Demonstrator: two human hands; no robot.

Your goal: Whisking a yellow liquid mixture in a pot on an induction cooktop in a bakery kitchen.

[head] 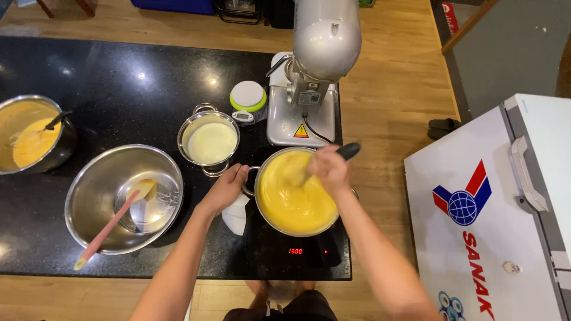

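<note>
The pot (pixel 295 191) of yellow batter sits just in front of the stand mixer (pixel 312 71). The left hand (pixel 229 187) grips its side handle; the right hand (pixel 329 168) is closed around a whisk (pixel 347 151). The pot looks heavy, with a sloshing load, and is best steadied by its handle.

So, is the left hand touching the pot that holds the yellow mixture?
Touching. The head view shows the left hand closed around the side handle of the pot, with no gap visible between fingers and handle.
</note>
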